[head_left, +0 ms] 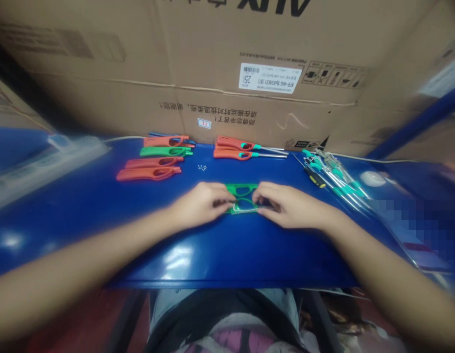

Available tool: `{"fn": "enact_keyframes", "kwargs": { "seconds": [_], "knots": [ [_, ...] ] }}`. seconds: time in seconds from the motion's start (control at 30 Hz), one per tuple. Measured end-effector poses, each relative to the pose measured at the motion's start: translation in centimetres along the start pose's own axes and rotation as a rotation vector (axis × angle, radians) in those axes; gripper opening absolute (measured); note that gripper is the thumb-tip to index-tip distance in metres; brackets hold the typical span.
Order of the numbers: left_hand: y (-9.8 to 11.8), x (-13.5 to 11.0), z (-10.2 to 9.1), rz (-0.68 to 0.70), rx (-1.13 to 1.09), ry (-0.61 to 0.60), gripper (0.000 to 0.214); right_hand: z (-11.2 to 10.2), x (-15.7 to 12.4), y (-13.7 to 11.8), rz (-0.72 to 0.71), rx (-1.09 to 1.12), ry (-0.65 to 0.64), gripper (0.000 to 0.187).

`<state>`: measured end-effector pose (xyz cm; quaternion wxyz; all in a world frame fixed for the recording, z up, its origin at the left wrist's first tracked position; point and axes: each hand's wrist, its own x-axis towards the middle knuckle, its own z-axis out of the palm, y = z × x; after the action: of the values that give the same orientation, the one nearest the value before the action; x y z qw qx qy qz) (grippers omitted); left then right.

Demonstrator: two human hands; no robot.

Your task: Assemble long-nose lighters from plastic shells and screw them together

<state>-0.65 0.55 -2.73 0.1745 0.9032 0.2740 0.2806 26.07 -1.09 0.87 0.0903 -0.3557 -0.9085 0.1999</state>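
Between my two hands, at the middle of the blue table (220, 250), lies a green lighter casing (243, 188), opened out into what look like two halves with finger loops. My left hand (205, 205) pinches the casing's left end with thumb and fingers. At the right end, the bent fingers of my right hand (286, 205) grip it too. A thin pale strip or wire runs along the nearer half; blur hides its detail. The casing's two ends are covered by my fingers.
Orange lighter casings (148, 173) and a green one (164, 151) lie at the back left. Orange lighters (232, 154) with metal tubes lie behind my hands. Right of them are a black-yellow screwdriver (315, 177) and several metal tubes (345, 181). A cardboard sheet (139, 59) stands behind.
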Motion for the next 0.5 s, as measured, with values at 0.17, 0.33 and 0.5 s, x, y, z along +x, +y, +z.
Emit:
{"fn": "enact_keyframes", "kwargs": {
  "seconds": [0.17,0.33,0.5],
  "knots": [
    [0.0,0.0,0.0,0.012,-0.012,-0.004,0.016,1.7,0.5,-0.7,-0.145,-0.219,-0.017,0.017],
    [0.2,0.0,-0.1,0.018,-0.044,-0.004,0.021,2.6,0.9,-0.6,-0.186,-0.371,0.022,0.021],
    [0.3,0.0,-0.3,-0.009,-0.063,-0.015,0.019,2.4,1.0,0.0,-0.193,-0.226,0.055,0.015]
  ]
}}
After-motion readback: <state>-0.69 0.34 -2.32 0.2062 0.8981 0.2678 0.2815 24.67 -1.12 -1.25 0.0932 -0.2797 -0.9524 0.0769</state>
